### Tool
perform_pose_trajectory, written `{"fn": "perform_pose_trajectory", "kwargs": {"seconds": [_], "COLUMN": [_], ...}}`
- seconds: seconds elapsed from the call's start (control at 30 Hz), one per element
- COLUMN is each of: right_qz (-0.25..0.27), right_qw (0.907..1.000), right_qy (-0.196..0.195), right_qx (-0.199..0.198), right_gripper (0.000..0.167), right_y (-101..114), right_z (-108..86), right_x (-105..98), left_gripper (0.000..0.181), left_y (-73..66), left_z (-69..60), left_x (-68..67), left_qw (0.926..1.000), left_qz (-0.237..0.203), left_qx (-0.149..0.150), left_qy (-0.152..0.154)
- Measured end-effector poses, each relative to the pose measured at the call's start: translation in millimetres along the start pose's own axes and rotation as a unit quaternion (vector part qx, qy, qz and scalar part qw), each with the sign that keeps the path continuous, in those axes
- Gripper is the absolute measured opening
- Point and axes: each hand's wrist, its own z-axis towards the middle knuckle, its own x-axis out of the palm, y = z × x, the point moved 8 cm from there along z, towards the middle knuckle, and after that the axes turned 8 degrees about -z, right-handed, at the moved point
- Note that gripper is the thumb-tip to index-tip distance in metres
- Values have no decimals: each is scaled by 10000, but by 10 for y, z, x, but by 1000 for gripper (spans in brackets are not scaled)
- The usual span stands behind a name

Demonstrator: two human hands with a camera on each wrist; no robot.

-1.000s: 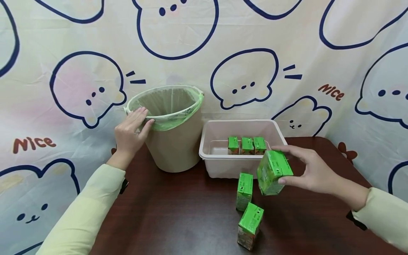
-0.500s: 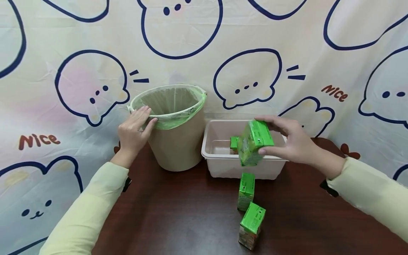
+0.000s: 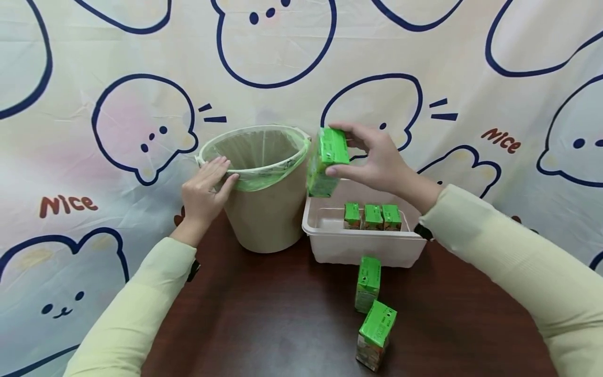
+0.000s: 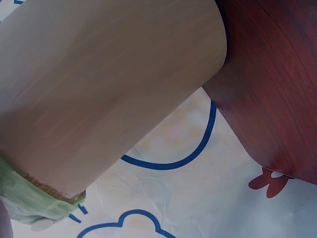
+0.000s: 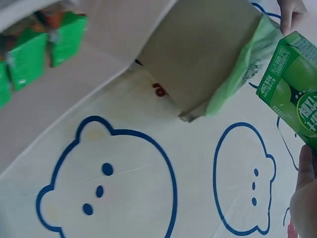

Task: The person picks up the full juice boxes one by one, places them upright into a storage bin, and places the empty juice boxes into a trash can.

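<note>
My right hand point(image 3: 377, 159) pinches a green carton point(image 3: 327, 159) between thumb and fingers, in the air over the left end of the white tub, close to the bin's right rim. The right wrist view shows the same carton point(image 5: 294, 89) with a thumb or finger along its side. My left hand point(image 3: 204, 191) rests on the near left rim of the brown bin point(image 3: 266, 220), its thumb on the green liner point(image 3: 264, 179). In the left wrist view the bin's side point(image 4: 109, 84) fills much of the picture, and only a sliver of that hand shows.
Several small green-topped cartons point(image 3: 373, 217) stand in the white tub point(image 3: 367, 248), right of the bin. Before the tub, two more stand on the dark table point(image 3: 264, 324): one point(image 3: 368, 283) near it, another point(image 3: 376, 335) closer to me. A patterned cloth point(image 3: 264, 52) hangs behind.
My right hand has carried the green carton up and to the left, from the tub's right front to beside the bin's rim. My left hand stays on the rim; the view has shifted slightly.
</note>
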Motion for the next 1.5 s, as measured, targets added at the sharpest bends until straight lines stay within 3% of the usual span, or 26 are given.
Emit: {"fn": "perform_pose_trajectory", "kwargs": {"seconds": [0.2, 0.47, 0.73, 0.93, 1.27, 1.5], "right_qz": [198, 460, 566, 435, 249, -198], "right_qw": [9989, 9944, 9923, 9927, 9902, 9865], "right_qy": [-330, -723, -807, -797, -294, 109], "right_qx": [249, 617, 744, 796, 1344, 1621], "right_gripper": [67, 61, 66, 69, 70, 71], "right_y": [11, 206, -195, -291, -399, -441], "right_z": [297, 559, 837, 938, 1017, 1015], "right_x": [89, 143, 512, 769, 1136, 1299], "left_gripper": [31, 32, 31, 33, 33, 31], "left_y": [1, 12, 7, -9, -4, -3], "left_z": [0, 4, 15, 21, 31, 37], "left_x": [16, 44, 19, 22, 32, 8], "left_qw": [9999, 9995, 9993, 9990, 9989, 9990], "left_qz": [-46, 36, 73, 117, 158, 152], "left_qx": [-115, -184, -177, -181, -93, -59], "left_qy": [39, 257, 330, 380, 438, 406]}}
